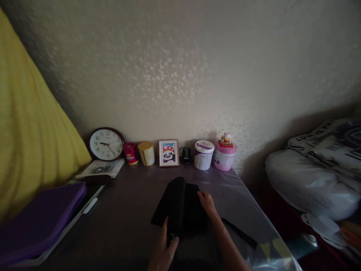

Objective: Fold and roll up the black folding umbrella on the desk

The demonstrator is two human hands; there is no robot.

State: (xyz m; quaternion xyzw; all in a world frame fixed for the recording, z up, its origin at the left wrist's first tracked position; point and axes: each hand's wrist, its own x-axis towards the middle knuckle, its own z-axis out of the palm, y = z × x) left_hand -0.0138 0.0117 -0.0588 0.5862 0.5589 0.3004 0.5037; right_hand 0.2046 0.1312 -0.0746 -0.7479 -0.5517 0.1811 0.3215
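Note:
A black, folded cloth item (176,203) lies on the table in front of me; its kind is hard to tell in the dim light. My left hand (165,246) is at its lower left edge, with thumb and forefinger closed on it beside a small pale mark or ring. My right hand (207,203) pinches its upper right edge, fingers partly hidden behind the cloth. A black strap (239,233) trails over the table to the right of my right forearm; whether it joins the cloth is hidden by the arm.
Along the wall stand a round clock (106,144), a pink can (130,153), a yellow-lidded tin (146,153), a panda picture frame (169,153), a white tub (203,155) and a pink tub (225,156). A purple folder (45,218) lies left. Bagged bedding (310,180) is piled right.

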